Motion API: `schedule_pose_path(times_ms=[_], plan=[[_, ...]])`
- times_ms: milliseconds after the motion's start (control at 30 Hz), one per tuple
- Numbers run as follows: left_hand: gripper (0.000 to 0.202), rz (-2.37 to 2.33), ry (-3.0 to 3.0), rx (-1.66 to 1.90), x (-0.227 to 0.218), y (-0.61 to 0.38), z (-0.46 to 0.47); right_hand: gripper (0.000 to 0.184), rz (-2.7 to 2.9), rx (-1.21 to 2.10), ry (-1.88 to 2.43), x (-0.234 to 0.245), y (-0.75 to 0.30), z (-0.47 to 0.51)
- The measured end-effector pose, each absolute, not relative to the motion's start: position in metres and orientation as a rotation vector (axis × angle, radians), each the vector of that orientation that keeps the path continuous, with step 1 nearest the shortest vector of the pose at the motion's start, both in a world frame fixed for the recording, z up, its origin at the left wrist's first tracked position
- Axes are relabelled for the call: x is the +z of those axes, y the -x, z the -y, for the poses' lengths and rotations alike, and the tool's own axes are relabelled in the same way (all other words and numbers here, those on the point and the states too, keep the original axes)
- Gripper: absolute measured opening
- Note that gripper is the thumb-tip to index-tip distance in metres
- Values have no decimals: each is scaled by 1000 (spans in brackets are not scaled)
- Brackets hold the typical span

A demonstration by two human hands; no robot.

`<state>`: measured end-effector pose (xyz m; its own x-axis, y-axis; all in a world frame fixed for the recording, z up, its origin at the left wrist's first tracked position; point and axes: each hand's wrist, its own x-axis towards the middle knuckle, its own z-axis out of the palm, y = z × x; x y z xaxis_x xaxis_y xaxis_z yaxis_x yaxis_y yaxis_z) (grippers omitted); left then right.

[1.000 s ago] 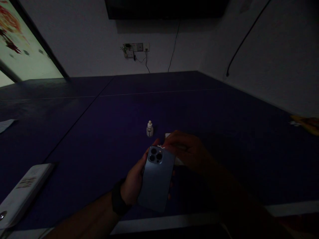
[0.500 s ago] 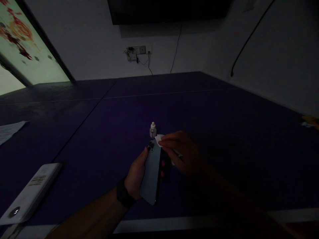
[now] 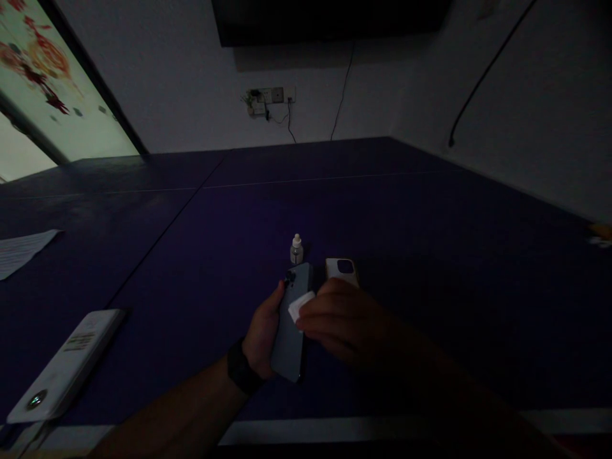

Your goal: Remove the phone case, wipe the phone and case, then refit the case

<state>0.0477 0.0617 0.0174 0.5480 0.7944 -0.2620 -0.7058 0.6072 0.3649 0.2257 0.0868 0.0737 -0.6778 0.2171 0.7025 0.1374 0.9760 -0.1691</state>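
My left hand (image 3: 261,331) curls around a blue smartphone (image 3: 289,328); my right hand (image 3: 347,325) pinches a white wipe (image 3: 301,307) against its back (poor light here). A loose grip could drop it toward the phone case (image 3: 341,271) beyond, near a dropper bottle (image 3: 296,250).

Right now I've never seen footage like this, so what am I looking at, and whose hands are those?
This picture comes from a camera worn on a person's head, looking forward and down, so these are that person's own bare hands. The left hand grips a blue smartphone, its back facing up. The right hand holds a white cloth or tissue against that back. On the dark blue table stand a small dropper bottle and a pale phone case. A flat white device lies to the left.
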Motion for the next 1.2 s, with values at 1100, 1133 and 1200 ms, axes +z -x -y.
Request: schedule_pose_path(times_ms=[1100,1133,1200], plan=[[48,-391,-171,962,26,-52,-60,20,2408,72,574,58,-219,-97],[46,-388,-140,984,26,-51,-61,21,2478,102,477,57,-214,-92],[47,-387,-99,995,28,-51,-62,22,2566,152,362,56,-206,-83]])
